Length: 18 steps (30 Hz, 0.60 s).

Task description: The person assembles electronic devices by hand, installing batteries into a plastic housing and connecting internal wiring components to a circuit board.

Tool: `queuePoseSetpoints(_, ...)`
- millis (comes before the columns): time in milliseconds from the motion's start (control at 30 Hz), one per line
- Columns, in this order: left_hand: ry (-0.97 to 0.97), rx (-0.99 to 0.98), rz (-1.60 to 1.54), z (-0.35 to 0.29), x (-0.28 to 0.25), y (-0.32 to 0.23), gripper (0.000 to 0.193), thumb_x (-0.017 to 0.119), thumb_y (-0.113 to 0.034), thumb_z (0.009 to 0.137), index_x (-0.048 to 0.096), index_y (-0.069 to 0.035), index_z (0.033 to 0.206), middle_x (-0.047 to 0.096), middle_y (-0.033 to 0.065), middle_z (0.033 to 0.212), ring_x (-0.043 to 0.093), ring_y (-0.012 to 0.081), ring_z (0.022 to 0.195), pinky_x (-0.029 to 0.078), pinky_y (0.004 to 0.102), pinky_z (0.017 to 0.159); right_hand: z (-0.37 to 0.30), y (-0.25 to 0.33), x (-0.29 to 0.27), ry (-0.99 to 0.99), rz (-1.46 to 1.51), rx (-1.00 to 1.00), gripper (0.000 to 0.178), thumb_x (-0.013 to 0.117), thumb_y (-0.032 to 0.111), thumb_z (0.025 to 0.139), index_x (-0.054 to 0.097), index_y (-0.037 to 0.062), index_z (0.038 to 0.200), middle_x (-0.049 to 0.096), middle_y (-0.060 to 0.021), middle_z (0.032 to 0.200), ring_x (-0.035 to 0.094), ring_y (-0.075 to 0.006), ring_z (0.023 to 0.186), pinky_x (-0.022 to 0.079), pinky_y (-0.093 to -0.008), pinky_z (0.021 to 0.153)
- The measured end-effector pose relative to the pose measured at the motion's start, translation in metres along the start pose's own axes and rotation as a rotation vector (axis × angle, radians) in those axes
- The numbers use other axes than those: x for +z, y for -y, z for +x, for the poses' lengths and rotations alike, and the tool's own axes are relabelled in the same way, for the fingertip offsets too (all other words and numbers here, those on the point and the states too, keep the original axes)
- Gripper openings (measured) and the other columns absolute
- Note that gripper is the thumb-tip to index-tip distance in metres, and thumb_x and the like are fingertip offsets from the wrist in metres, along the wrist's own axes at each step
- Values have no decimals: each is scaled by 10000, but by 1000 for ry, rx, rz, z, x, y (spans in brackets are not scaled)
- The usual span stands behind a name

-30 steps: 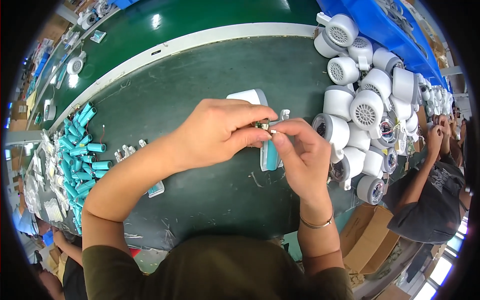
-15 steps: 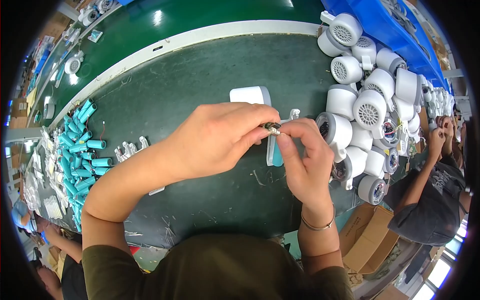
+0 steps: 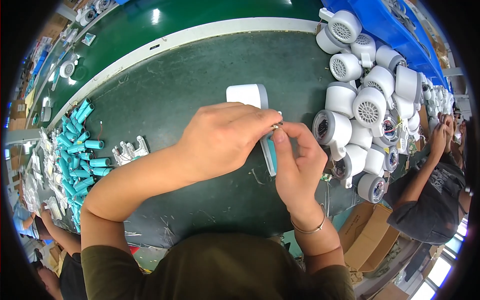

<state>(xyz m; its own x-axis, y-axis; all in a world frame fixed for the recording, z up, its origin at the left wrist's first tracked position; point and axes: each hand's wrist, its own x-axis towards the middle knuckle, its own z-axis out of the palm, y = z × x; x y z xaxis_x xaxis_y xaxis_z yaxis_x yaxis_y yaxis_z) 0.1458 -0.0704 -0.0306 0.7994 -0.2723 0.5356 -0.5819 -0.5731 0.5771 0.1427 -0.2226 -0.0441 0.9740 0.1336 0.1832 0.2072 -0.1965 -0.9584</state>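
Over the dark green bench, my two hands meet fingertip to fingertip. My left hand is closed, thumb and fingers pinching a small circuit board, which is mostly hidden by the fingers. The thumb and forefinger of my right hand close on the same small part from the other side. Beneath the hands lies a white fan housing with a grey rim. Its open handle shows a teal battery cell inside, partly covered by my hands.
Teal battery cells are heaped at the left, beside white plastic handle pieces. Many white fan housings pile up at the right, before a blue bin. A cardboard box stands below the bench's right edge, near another person.
My right hand has shifted slightly left, and my left fingertips cover more of the small board. The fan housing appears a little farther left and up in view.
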Motion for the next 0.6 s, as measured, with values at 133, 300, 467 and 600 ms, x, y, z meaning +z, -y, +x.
queuePoseSetpoints(133, -9, 68, 68, -2, 4, 2, 258, 643, 42, 692, 599, -14, 939, 631, 97, 744, 594, 227, 571, 481, 296, 510, -5, -2, -1, 30, -118, -58, 77, 564, -5, 829, 577, -51, 889, 588, -47, 826, 510, -83, 766, 416, -204, 698)
queuePoseSetpoints(300, -27, 141, 107, -6, 7, 3, 299, 638, 48, 654, 584, -4, 944, 631, 100, 740, 583, 213, 547, 470, 290, 478, -8, 0, 4, -57, -142, -105, 80, 595, -31, 731, 571, 4, 800, 582, -109, 751, 523, -258, 705, 429, -324, 630)
queuePoseSetpoints(467, -30, 178, 183, -7, 8, 2, 343, 631, 18, 609, 579, -1, 947, 628, 97, 723, 579, 210, 535, 464, 289, 460, -8, 3, 7, -59, -158, -106, 81, 596, -36, 722, 571, 8, 785, 574, -101, 727, 520, -263, 690, 421, -330, 618)
queuePoseSetpoints(600, 62, 107, 202, -6, -5, 3, 328, 626, -4, 661, 586, -14, 987, 630, 90, 766, 586, 228, 591, 482, 307, 526, 0, -1, 2, 54, -201, -145, 69, 600, -22, 724, 579, 15, 779, 577, -101, 723, 527, -263, 691, 420, -334, 630)
